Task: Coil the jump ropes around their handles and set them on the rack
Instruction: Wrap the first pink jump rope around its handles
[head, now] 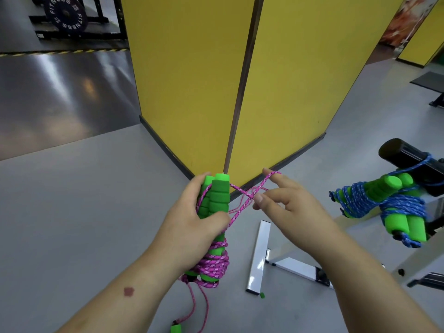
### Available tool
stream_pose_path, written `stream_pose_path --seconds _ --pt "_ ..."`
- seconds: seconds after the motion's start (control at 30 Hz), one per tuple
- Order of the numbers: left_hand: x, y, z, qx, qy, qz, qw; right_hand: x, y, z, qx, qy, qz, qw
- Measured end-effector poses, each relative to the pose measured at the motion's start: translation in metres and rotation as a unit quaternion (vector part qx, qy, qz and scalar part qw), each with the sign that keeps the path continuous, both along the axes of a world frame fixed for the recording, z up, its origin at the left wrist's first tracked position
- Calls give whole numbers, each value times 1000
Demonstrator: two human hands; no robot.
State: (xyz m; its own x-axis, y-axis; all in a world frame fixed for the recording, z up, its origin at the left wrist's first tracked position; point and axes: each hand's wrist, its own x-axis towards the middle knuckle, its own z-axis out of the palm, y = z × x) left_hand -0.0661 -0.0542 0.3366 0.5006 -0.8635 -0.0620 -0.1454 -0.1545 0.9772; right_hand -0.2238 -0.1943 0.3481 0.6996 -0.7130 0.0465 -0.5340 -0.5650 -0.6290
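Observation:
My left hand (192, 224) grips two green foam handles (217, 197) held upright side by side. Pink rope coils (216, 263) wrap their lower part, below my fingers. From the handles a pink rope strand (242, 195) runs right to my right hand (290, 205). That hand pinches the strand between thumb and finger, and a loop passes over the index fingertip. Loose pink rope hangs down toward the floor at the bottom. At the right, blue-roped green handles (384, 200) lie coiled on the rack (408, 157).
A yellow partition corner (240, 92) stands straight ahead. The rack's white base bars (258, 255) lie on the grey floor below my right hand. A small green piece (175, 329) lies at the bottom edge. A weight plate rack (67, 18) is far left.

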Motion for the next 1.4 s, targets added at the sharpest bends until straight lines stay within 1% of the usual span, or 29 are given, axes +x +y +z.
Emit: stream_pose_path --seconds 0.07,0.13,0.27,0.33,0.43,0.57,0.67,0.83,0.9,1.0,1.17,1.23,1.33,1.4 --pt "0 -1 1 -7 24 -13 1000 1 -1 -3 -40 8 10 999" --pt "2 0 1 -8 39 -41 998 2 -1 -4 -55 3 19 998" --pt "6 2 1 22 91 -146 985 5 2 -8 -118 -8 45 992" --pt "6 4 1 35 107 -175 978 8 4 -10 -141 -17 55 988" --pt "6 3 1 37 115 -163 979 10 6 -9 -142 -32 60 988" --pt "13 4 -1 17 151 -151 977 10 6 -7 -108 -18 73 991" --pt "17 5 -3 2 159 -144 977 9 7 -4 -92 -8 87 992" --pt "19 6 -6 -3 174 -151 973 8 9 0 -117 -12 112 987" --pt "17 5 -6 -3 151 -151 977 7 10 3 -120 -17 122 985" --pt "15 2 -7 -1 72 -137 988 6 11 7 -126 -19 142 982" --pt "17 -1 -10 9 14 -125 992 3 13 7 -138 -5 174 975" --pt "15 -4 -15 21 1 -119 993 1 14 5 -129 22 172 976" --pt "5 -17 -33 40 -7 -91 995 -1 6 -4 -123 103 156 975" --pt "-2 -32 -55 57 11 -61 996 -2 -6 -18 -122 154 154 968"
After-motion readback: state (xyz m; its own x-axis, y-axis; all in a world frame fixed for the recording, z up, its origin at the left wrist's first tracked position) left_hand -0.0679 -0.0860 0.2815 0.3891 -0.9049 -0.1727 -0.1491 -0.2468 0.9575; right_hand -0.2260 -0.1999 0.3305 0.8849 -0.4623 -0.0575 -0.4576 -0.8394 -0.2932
